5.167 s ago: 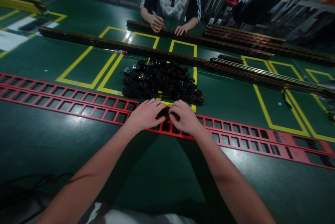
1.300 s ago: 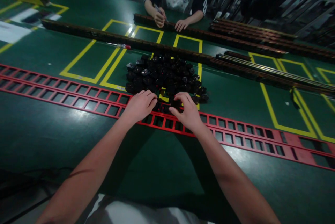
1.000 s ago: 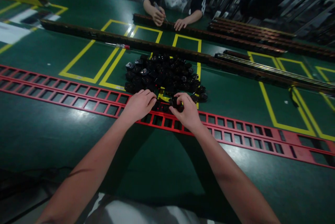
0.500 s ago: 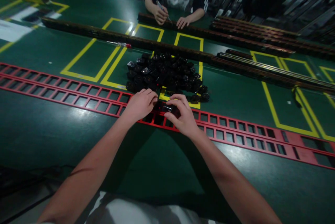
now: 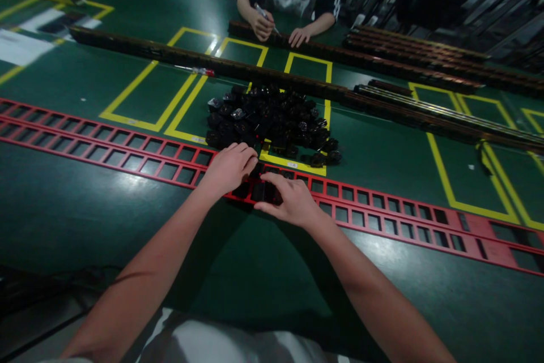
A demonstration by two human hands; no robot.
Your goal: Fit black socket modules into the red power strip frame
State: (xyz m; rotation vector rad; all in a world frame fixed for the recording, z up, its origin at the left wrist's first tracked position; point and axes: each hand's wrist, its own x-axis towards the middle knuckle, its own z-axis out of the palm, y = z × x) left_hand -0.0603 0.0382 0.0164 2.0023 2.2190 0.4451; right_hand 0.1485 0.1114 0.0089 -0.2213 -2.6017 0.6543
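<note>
A heap of small black parts [image 5: 267,122] lies on the green table [image 5: 76,199], just beyond a long red slotted strip [image 5: 382,213]. My left hand [image 5: 229,167] rests on the strip's far edge with its fingers curled under; what they hold is hidden. My right hand [image 5: 289,200] pinches a small black part [image 5: 262,191] down onto the strip's near row of slots. The two hands are almost touching.
Long dark brown rails [image 5: 178,57] run across the table behind the heap, with more [image 5: 416,63] at the right. Yellow tape boxes [image 5: 140,91] mark the surface. A red-handled tool [image 5: 198,70] lies by the rail. Another person's hands [image 5: 278,29] work on a far rail.
My right hand took a black part from the heap's near edge and brought it back and left onto the red strip. My left hand stayed in place.
</note>
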